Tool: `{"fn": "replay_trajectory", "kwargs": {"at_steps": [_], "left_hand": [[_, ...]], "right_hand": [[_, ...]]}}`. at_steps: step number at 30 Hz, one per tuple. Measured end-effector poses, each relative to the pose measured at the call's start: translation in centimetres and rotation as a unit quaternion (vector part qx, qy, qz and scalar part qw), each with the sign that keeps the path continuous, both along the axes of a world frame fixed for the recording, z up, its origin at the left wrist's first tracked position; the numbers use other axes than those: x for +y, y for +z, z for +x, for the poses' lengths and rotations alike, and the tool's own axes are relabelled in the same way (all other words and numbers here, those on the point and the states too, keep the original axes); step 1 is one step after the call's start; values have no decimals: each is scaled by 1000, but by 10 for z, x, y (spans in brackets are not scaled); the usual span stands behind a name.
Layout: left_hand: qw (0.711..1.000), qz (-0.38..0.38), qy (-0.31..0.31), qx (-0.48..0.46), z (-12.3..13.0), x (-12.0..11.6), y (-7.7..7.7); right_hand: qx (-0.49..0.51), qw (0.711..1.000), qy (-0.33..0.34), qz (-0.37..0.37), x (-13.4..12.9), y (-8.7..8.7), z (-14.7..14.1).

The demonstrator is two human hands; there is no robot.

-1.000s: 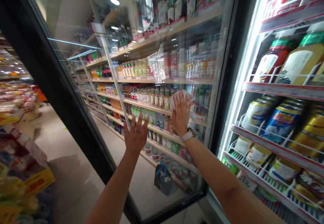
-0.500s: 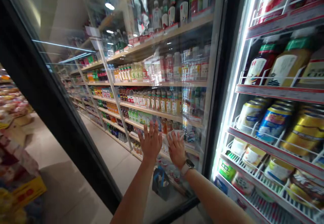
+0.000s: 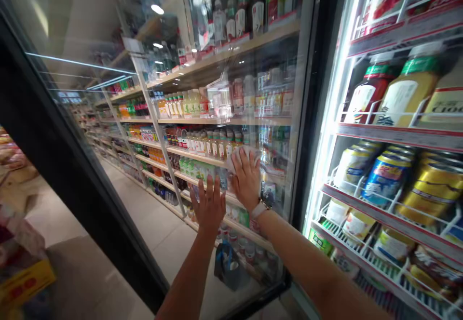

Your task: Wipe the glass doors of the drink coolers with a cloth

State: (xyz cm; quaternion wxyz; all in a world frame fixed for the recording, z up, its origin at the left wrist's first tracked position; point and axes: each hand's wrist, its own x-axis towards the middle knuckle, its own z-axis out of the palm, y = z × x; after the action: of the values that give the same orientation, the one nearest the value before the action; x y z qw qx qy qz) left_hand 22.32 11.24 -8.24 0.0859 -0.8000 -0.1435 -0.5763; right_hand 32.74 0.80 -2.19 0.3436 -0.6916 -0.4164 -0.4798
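A tall glass door (image 3: pixel 188 281) with a black frame stands swung open before me. My left hand (image 3: pixel 209 203) is held up against the glass, fingers spread, with nothing in it. Higher and to its right, my right hand (image 3: pixel 247 178) presses a thin white cloth (image 3: pixel 231 162) to the pane; the cloth sticks out around the fingers, and the palm hides its middle. A watch with a pale band (image 3: pixel 259 209) sits on my right wrist. Bottles on wooden shelves (image 3: pixel 195 155) show through or in the glass.
To the right, a lit drinks cooler (image 3: pixel 394 132) holds bottles and cans behind wire rails. A dark bag or bin (image 3: pixel 227 267) appears through the door's lower part. At the lower left stands a display with a yellow sign (image 3: pixel 27 281), on a tiled floor (image 3: pixel 87 257).
My right hand has slid up and slightly left on the glass with the white cloth. My left hand has shifted a little left and down. The view has turned slightly.
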Motion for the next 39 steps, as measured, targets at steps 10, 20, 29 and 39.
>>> {"fn": "replay_trajectory", "kwargs": {"at_steps": [10, 20, 29, 39], "left_hand": [[1000, 21, 10, -8, -4, -5, -1], [1000, 23, 5, -7, -1, -1, 0], [1000, 1, -7, -12, 2, 1, -1], [1000, 9, -8, -20, 5, 7, -1]], "right_hand": [[13, 998, 4, -55, 0, -194, -44], [41, 999, -21, 16, -2, -40, 0], [38, 999, -27, -1, 7, -149, -19], [32, 999, -13, -30, -5, -125, -2]]}}
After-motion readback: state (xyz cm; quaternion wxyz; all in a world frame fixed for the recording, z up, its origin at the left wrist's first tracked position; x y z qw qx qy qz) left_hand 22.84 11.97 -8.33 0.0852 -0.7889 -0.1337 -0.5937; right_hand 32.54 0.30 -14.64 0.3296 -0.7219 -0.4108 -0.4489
